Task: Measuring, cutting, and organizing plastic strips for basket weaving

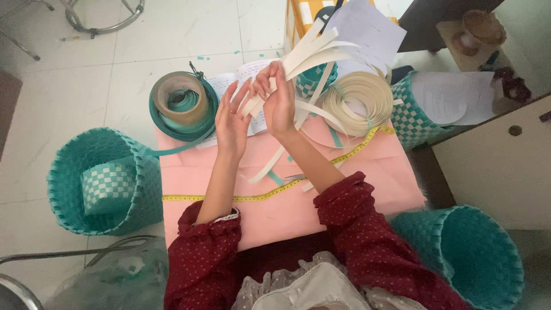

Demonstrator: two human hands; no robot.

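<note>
Both hands are up over the far half of the pink board (344, 195), working a bunch of cream strips (313, 54). The right hand (279, 100) is pinched shut around the bundle where the strips come together, and they fan out past the board's far edge toward the coil of cream strip (359, 95). The left hand (232, 123) sits just beside it with fingers spread loose, fingertips touching the lower ends of the strips, not really clamping anything. A yellow tape measure (258, 197) runs across the board's middle, under the forearms. Off the board's far-left corner there's a teal strip roll (183, 106), and a teal woven basket (103, 181) sits tight against its left edge; another teal basket (470, 252) is off the near-right corner. The near strip of the board, by the red sleeves, has open room.
</note>
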